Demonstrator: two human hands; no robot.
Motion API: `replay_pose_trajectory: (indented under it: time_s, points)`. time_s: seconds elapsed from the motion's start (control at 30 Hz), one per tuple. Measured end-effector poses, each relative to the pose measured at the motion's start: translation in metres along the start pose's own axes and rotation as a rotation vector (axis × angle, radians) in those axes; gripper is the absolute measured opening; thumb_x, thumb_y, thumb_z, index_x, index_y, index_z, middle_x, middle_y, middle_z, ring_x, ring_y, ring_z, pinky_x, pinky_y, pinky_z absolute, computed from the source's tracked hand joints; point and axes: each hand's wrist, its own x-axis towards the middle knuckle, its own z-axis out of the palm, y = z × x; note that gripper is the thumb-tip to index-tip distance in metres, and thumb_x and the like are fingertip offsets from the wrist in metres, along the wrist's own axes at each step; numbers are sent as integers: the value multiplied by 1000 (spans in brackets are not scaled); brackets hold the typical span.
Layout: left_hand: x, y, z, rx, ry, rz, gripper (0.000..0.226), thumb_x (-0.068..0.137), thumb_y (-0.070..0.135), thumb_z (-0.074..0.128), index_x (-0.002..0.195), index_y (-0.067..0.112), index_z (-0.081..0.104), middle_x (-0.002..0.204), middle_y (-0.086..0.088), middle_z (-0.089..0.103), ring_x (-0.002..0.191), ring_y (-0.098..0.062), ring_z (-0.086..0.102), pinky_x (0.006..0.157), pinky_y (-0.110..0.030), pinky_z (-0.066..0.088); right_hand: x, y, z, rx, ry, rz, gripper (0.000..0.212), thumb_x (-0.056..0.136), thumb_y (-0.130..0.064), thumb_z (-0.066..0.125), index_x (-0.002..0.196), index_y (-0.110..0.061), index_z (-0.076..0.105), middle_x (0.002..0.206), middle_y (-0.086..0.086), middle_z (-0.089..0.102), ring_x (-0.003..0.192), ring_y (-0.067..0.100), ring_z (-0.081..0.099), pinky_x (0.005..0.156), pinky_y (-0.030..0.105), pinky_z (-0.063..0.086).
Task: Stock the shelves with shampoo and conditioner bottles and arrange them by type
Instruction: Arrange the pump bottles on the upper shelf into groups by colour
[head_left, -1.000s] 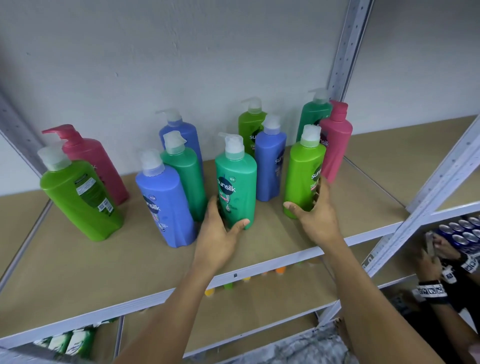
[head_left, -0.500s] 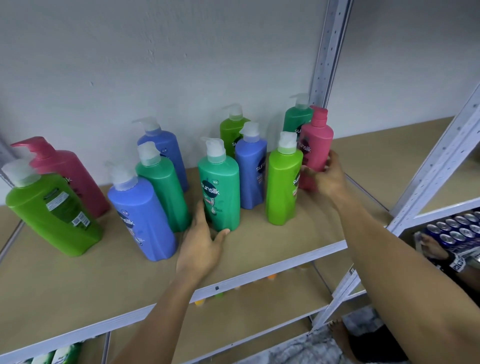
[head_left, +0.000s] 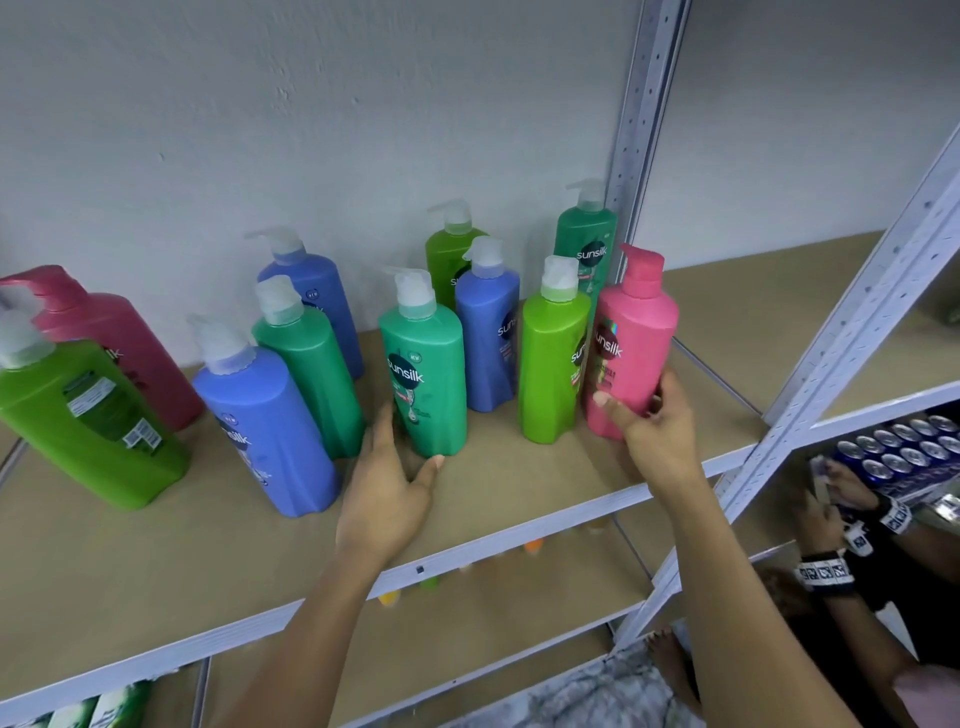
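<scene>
Several pump bottles stand on the tan shelf. My right hand grips the lower part of a pink bottle at the right end of the front row, beside a lime green bottle. My left hand cups the base of a teal bottle, thumb at its front, fingers behind it. Behind stand a blue bottle, a lime one and a teal one. To the left are a blue bottle, a teal one, another blue one, a lime one and a pink one.
A white metal upright rises behind the right bottles, and a slanted post crosses at the right. Lower shelves hold more bottles. At lower right another person's hands handle blue cans.
My right hand left the lime green bottle, reached back to the pink bottle and brought it forward beside the lime one. My left hand stays at the teal bottle's base.
</scene>
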Motion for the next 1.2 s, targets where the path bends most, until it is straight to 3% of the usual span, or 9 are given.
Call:
replay_pose_trajectory:
  time_s: [0.23, 0.4, 0.6, 0.67, 0.77, 0.87, 1.0, 1.07, 1.2]
  points:
    - [-17, 17, -5, -224, 172, 96, 58, 82, 18, 82, 130, 29, 51, 120, 4, 56, 108, -3, 58, 99, -36, 51, -78, -23, -1, -5, -74, -14, 58, 81, -12, 84, 132, -22, 57, 113, -7, 71, 93, 5, 69, 73, 17, 55]
    - [-37, 23, -14, -427, -109, 125, 64, 78, 46, 79, 135, 36, 53, 131, 12, 60, 118, -13, 62, 101, -40, 50, -114, -37, 25, 0, -212, -37, 61, 80, -8, 84, 125, -39, 57, 112, -10, 73, 96, 6, 70, 77, 19, 55]
    - [-40, 30, -34, -706, -368, 59, 85, 79, 44, 81, 149, 19, 40, 144, 4, 58, 132, -17, 56, 105, -30, 48, -129, -43, 72, -1, -418, -21, 70, 74, -10, 89, 134, -26, 59, 112, -7, 75, 102, 14, 72, 87, 37, 60]
    - [-41, 29, -41, -736, -375, 11, 78, 79, 35, 82, 144, 16, 44, 137, -4, 63, 127, -22, 60, 103, -36, 50, -130, -42, 82, 6, -493, -27, 66, 73, -11, 90, 130, -29, 61, 113, -6, 75, 103, 16, 72, 89, 38, 59]
    - [-41, 25, -50, -760, -352, -38, 76, 73, 37, 86, 137, 16, 51, 128, -8, 68, 120, -28, 64, 99, -43, 53, -129, -45, 88, -15, -599, -26, 65, 76, -13, 89, 132, -28, 58, 113, -5, 75, 94, 12, 73, 73, 23, 58]
    - [-43, 25, -56, -742, -295, -51, 70, 72, 28, 87, 132, 17, 55, 121, -4, 72, 114, -22, 68, 93, -35, 56, -123, -44, 86, -46, -694, -30, 72, 77, -8, 87, 137, -28, 54, 119, -8, 72, 106, 14, 71, 77, 25, 57]
    - [-54, 23, -63, -722, -214, -57, 62, 72, 14, 83, 128, 18, 57, 116, 2, 74, 108, -15, 70, 87, -25, 55, -111, -33, 87, -235, -786, -93, 69, 77, 2, 71, 136, -30, 56, 120, -8, 68, 101, 17, 70, 62, 20, 55]
    - [-64, 18, -70, -727, -164, -67, 62, 71, 13, 83, 127, 19, 57, 115, 4, 74, 106, -12, 70, 84, -22, 55, -107, -25, 95, -397, -724, -243, 59, 77, -2, 68, 131, -24, 62, 118, -6, 67, 100, 18, 66, 77, 16, 53]
    - [-84, 0, -92, -736, -46, -91, 66, 65, 18, 89, 123, 13, 58, 111, 5, 75, 100, -10, 71, 82, -21, 56, -110, -13, 118, -651, -671, -476, 54, 83, -41, 59, 132, -20, 64, 127, 0, 67, 117, 24, 60, 102, 40, 47]
